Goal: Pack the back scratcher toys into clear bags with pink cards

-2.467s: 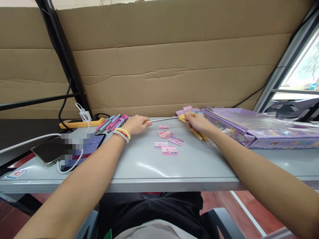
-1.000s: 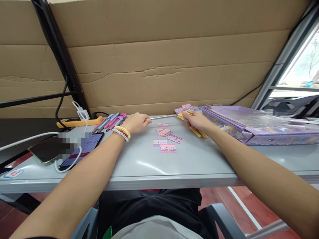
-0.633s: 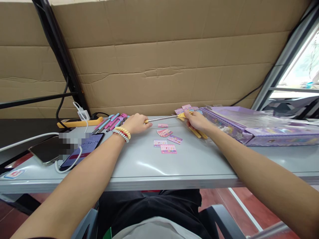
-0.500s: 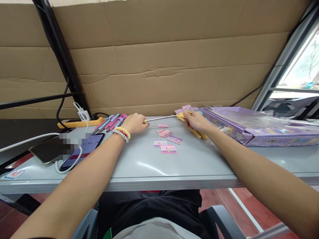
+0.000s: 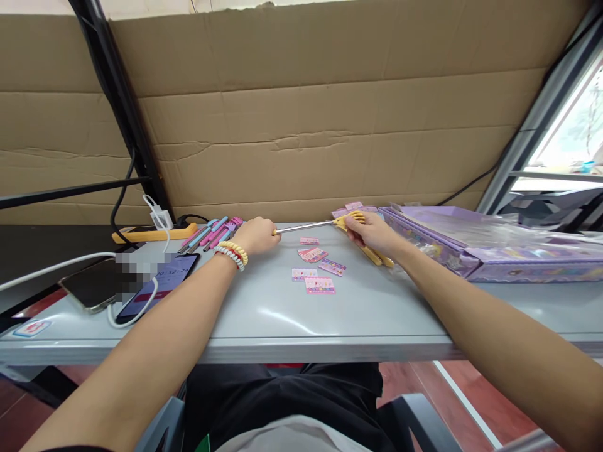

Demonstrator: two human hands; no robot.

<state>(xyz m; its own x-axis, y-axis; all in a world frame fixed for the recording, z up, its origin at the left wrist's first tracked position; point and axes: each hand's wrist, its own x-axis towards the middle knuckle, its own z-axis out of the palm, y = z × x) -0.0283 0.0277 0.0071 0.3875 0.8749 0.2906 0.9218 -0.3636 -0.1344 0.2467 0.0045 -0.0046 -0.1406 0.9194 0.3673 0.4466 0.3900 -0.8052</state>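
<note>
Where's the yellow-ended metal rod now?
At the head view's centre, the yellow-ended metal rod spans from left hand to right hand, beyond the small printed cards.

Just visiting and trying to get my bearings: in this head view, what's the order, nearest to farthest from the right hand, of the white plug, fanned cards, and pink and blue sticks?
From the right hand:
1. Fanned cards, to its left.
2. Pink and blue sticks, beyond the left hand.
3. White plug, farthest left.
</note>
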